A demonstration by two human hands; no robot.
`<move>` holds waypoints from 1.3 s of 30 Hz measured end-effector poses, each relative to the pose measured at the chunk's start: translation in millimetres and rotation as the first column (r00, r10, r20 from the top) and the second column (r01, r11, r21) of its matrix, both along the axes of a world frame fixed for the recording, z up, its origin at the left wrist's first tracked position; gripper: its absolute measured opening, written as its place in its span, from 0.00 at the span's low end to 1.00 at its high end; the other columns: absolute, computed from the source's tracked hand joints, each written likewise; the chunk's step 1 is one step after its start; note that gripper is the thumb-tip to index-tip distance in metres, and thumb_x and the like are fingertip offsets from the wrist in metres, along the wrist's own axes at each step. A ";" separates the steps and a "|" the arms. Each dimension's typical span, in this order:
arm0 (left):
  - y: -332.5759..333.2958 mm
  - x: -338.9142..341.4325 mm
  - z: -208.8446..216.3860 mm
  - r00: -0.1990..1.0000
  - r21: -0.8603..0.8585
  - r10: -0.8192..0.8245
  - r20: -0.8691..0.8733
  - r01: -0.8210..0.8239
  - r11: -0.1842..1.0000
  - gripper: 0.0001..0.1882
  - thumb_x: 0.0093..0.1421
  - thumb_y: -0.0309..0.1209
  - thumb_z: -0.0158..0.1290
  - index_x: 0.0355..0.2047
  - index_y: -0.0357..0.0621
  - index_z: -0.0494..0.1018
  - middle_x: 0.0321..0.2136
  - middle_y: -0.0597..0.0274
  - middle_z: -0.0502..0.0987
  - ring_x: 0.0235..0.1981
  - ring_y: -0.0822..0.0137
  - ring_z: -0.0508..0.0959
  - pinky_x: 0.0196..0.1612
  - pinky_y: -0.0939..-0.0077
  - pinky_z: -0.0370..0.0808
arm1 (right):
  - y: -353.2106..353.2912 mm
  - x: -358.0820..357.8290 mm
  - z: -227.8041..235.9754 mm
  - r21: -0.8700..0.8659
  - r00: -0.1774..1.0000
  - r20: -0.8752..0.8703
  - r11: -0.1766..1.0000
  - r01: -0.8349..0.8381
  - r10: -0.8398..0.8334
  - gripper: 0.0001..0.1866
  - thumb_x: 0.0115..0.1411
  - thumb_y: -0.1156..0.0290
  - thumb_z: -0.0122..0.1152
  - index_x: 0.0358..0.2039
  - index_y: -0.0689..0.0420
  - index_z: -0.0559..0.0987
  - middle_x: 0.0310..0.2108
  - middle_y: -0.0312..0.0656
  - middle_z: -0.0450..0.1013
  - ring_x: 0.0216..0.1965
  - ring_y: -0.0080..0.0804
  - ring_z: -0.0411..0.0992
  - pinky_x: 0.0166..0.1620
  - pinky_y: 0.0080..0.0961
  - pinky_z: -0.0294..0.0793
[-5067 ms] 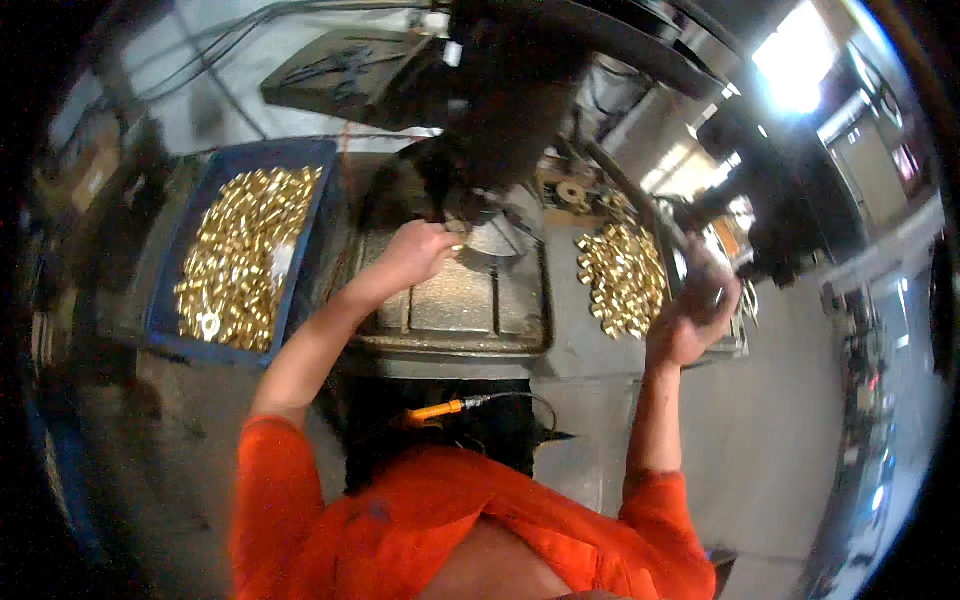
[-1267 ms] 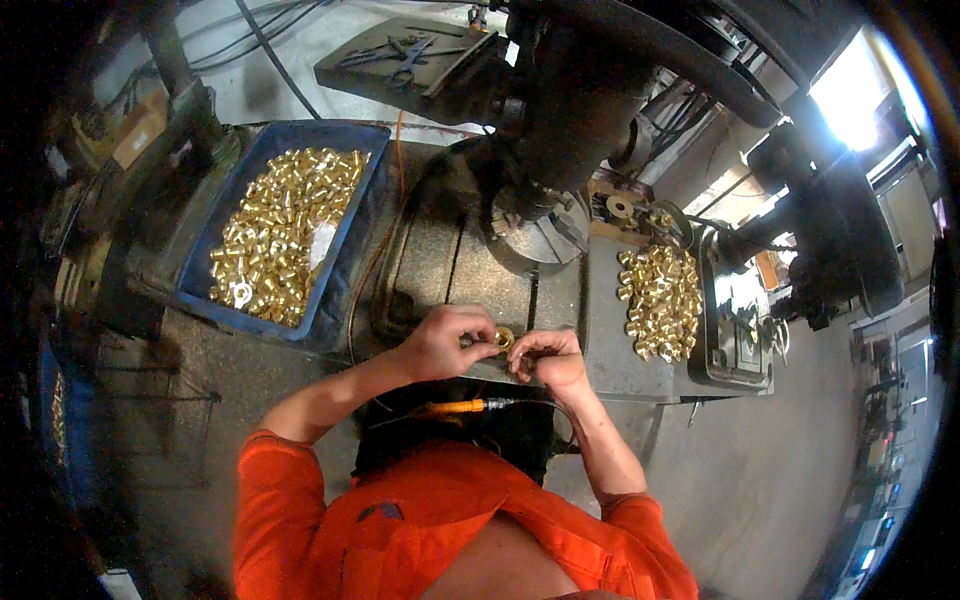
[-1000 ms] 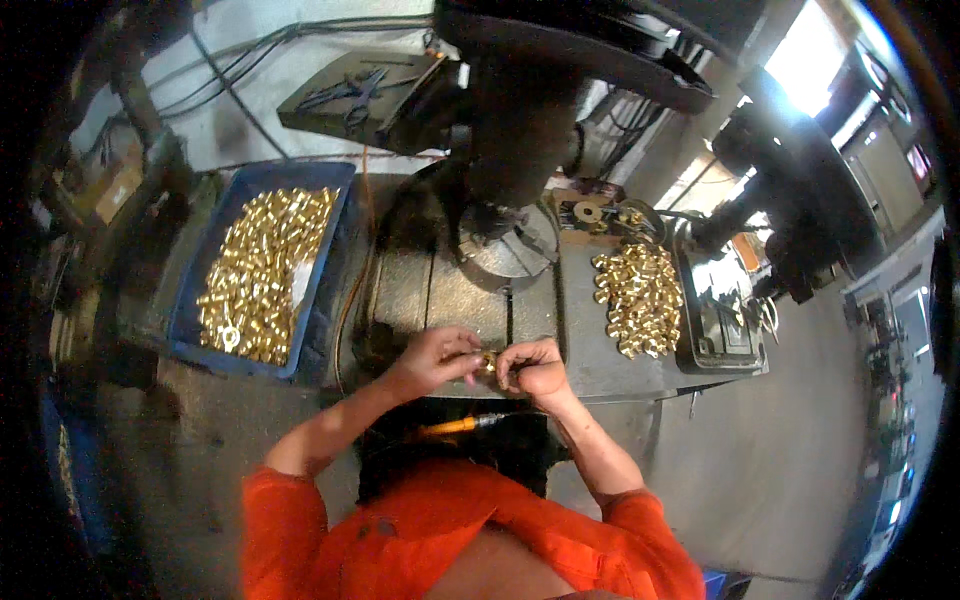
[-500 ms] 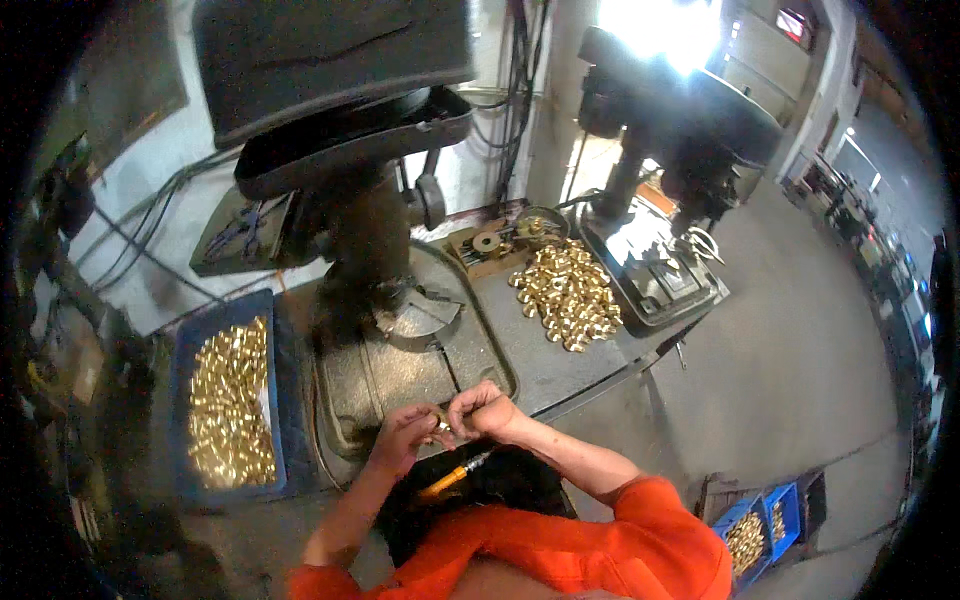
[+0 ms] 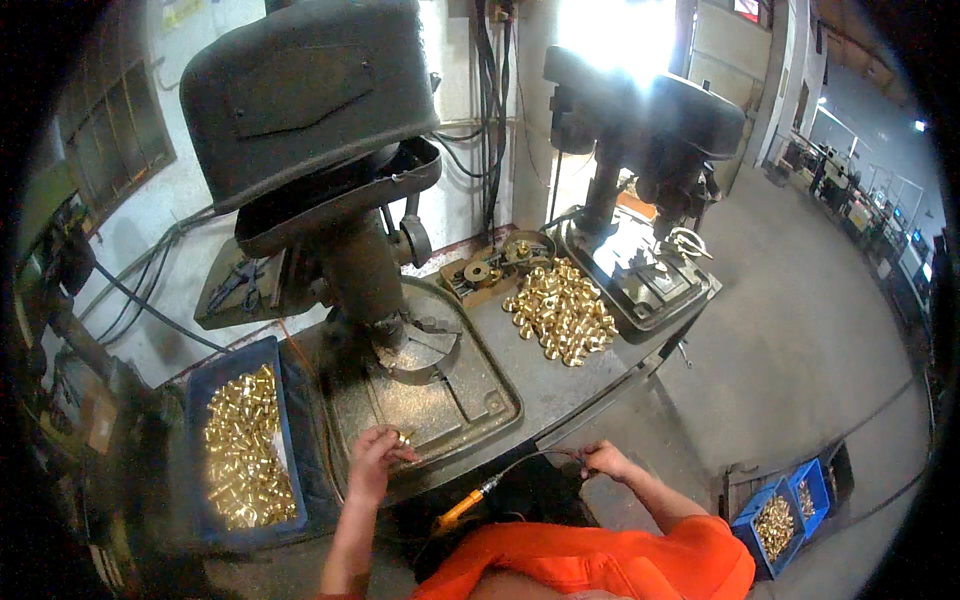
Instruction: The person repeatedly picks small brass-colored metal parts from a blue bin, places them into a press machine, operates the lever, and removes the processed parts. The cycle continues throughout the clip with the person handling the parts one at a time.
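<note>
My left hand (image 5: 372, 462) is closed on a small brass fitting (image 5: 404, 438), held above the front edge of the drill press base. Off to the right, my right hand (image 5: 606, 460) pinches the end of a thin, dark, bent cord (image 5: 540, 453). This cord curves left toward the metal tip of a yellow-handled tool (image 5: 460, 508), which lies by my lap. Ahead of my hands stands the drill press (image 5: 350, 260), with a round chuck (image 5: 418, 352) on its metal base (image 5: 470, 410).
On the left, a blue bin (image 5: 283, 400) holds many brass fittings. A pile of brass pieces (image 5: 562, 312) lies on the bench, beside a tray of loose parts (image 5: 478, 272). A second drill press (image 5: 640, 120) stands behind. Blue crates (image 5: 745, 530) sit low at right.
My hands were together at the brass fitting and are now apart. The left moved left with the fitting; the right moved right with the cord. The view has shifted slightly.
</note>
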State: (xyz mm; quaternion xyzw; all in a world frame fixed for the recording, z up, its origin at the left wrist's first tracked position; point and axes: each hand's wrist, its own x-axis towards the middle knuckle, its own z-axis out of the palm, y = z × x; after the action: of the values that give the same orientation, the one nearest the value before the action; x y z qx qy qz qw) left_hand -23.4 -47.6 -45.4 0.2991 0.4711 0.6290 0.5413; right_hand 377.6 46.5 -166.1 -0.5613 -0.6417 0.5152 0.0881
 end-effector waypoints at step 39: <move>90.4 -20.9 -29.7 0.951 0.073 0.302 0.069 -0.307 0.949 0.16 0.52 0.34 0.56 0.34 0.34 0.68 0.26 0.55 0.73 0.25 0.63 0.78 0.28 0.74 0.75 | 53.7 -80.4 144.8 0.622 0.983 -0.033 0.773 -0.123 0.183 0.19 0.36 0.81 0.48 0.32 0.63 0.78 0.23 0.43 0.74 0.29 0.26 0.72 0.36 0.20 0.70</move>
State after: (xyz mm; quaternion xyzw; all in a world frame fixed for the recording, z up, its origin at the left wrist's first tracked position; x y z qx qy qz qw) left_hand -44.4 42.8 -75.1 0.2271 0.4693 0.7323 0.4381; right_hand 297.2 100.2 -21.3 -0.4234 -0.8134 0.3075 0.2539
